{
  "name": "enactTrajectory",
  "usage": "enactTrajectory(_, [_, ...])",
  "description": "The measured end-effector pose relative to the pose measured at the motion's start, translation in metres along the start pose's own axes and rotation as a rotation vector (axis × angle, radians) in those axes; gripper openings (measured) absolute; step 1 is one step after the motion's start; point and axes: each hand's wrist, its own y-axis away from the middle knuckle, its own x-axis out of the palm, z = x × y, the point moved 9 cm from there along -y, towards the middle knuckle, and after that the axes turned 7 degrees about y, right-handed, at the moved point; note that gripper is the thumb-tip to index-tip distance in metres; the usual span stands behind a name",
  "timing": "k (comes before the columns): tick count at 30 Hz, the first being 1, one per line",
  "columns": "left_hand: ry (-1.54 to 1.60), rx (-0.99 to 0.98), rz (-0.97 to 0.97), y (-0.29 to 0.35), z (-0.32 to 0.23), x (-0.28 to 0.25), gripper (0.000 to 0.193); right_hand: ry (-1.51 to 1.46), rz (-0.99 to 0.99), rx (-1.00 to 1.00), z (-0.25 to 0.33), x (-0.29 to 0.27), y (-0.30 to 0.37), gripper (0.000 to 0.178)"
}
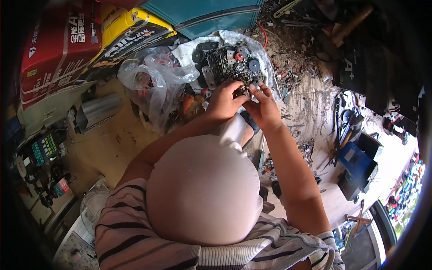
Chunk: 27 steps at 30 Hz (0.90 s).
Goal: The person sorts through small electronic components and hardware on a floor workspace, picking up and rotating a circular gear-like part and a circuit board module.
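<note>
Lying just beyond the curled hands (223,99) are small metal parts (236,72); whether any is held, I cannot tell.

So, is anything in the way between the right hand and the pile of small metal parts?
Nothing visible is. The right hand is at the near edge of the pile of small metal parts; the left hand is beside it, not across its path. Whether either pinches something small is unclear.

What lies between the left hand (226,100) and the right hand (264,106) is too small to tell.
</note>
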Motion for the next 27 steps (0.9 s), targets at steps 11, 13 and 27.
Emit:
enactTrajectory(11, [0.027,0.041,-0.125,0.002,0.012,-0.007,0.024,0.022,-0.228,-0.06,-0.008,0.0,0.0,0.061])
enactTrajectory(13, [-0.03,-0.012,-0.097,0.002,0.017,-0.005,0.021,0.091,-0.317,-0.089,-0.008,-0.004,0.002,0.063])
enactTrajectory(27, [0.287,-0.151,0.079,-0.012,0.042,-0.004,0.039,0.098,-0.269,-0.134,-0.002,-0.001,0.002,0.062])
